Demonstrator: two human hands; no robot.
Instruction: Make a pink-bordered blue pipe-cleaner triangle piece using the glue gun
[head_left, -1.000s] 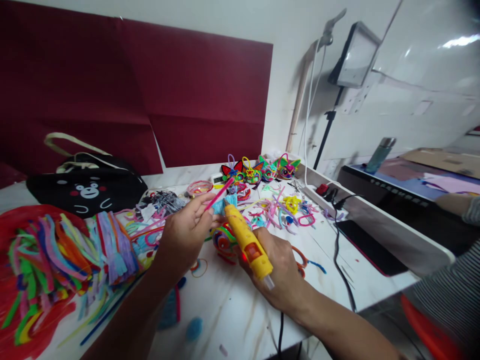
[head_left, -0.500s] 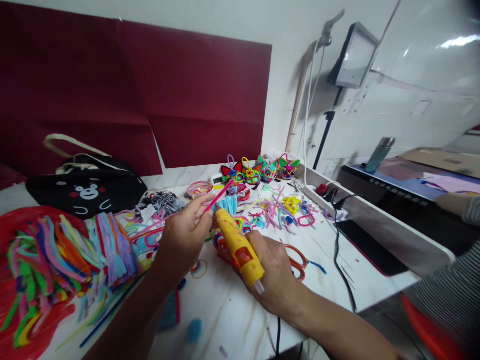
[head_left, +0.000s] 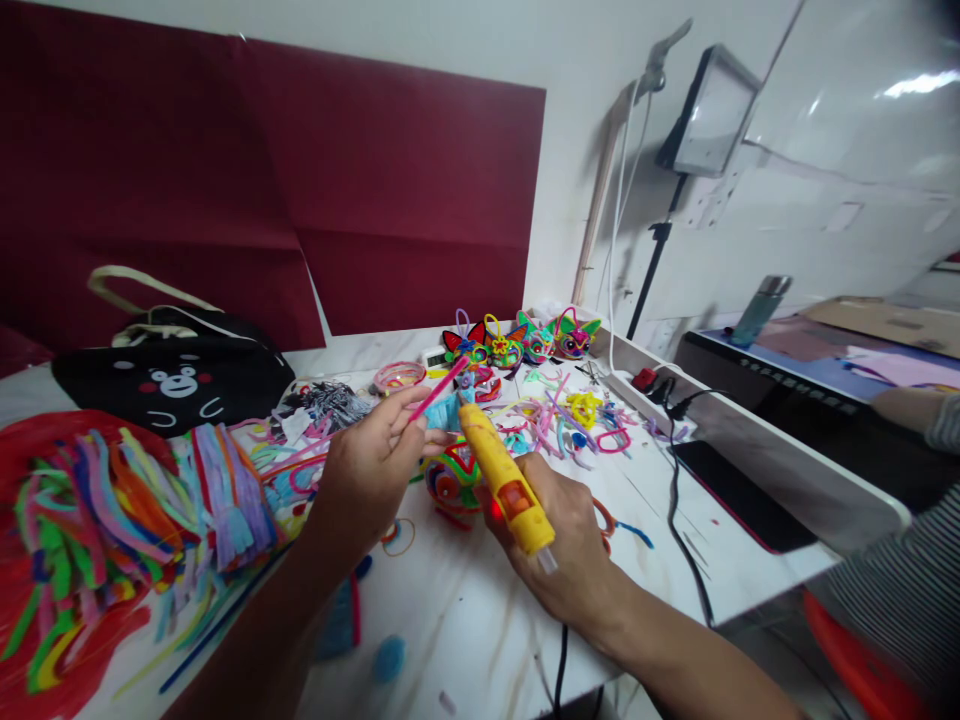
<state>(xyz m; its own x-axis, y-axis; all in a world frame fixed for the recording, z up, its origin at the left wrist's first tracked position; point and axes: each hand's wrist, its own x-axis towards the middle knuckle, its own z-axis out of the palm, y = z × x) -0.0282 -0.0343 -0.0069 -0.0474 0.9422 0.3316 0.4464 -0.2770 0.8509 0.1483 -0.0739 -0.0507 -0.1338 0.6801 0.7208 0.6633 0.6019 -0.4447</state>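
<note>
In the head view my left hand (head_left: 379,455) pinches a bright pink pipe cleaner (head_left: 440,387), which points up and to the right. My right hand (head_left: 559,530) is wrapped round a yellow hot glue gun (head_left: 504,470), its nozzle up beside a light blue fuzzy piece (head_left: 444,412) just past my left fingers. Whether the left fingers also hold that blue piece, I cannot tell. Below the nozzle, on the table, sits a multicoloured pipe-cleaner animal head (head_left: 448,485), partly covered by the glue gun. Orange-handled scissors (head_left: 604,520) lie half hidden behind my right hand.
Bundles of coloured pipe cleaners (head_left: 112,510) lie on red plastic at left, before a black bag (head_left: 176,385). Several finished animal heads (head_left: 538,343) stand at the back. A black phone (head_left: 739,495) and a cable (head_left: 694,560) lie at right. Another person's striped sleeve (head_left: 900,590) shows far right.
My right hand has moved the glue gun slightly right, uncovering more of the animal head and the blue piece. My left hand and the pink pipe cleaner stay nearly still.
</note>
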